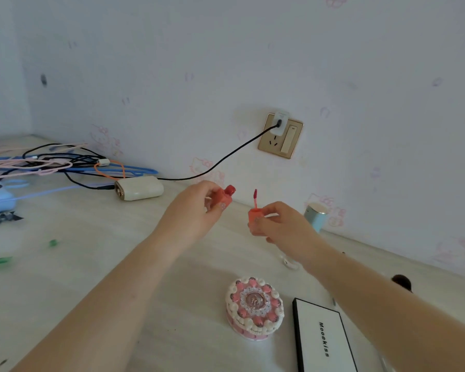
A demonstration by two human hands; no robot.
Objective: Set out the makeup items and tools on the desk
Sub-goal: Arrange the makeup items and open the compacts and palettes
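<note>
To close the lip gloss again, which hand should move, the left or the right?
Probably the right hand: it holds the cap with wand, tip free and pointing up, beside the open lip gloss bottle, which the left hand can hold steady.

Two bare forearms and hands, no sleeves seen

The left hand (196, 204) and right hand (277, 224) are shown uncovered, with both forearms bare from wrist to frame edge; the left arm is entered from 7 o'clock, the right from 4 o'clock. No sleeve, watch, bracelet or ring can be made out. The fingers are seen as slender, and the nails are too blurred to be described further.
</note>
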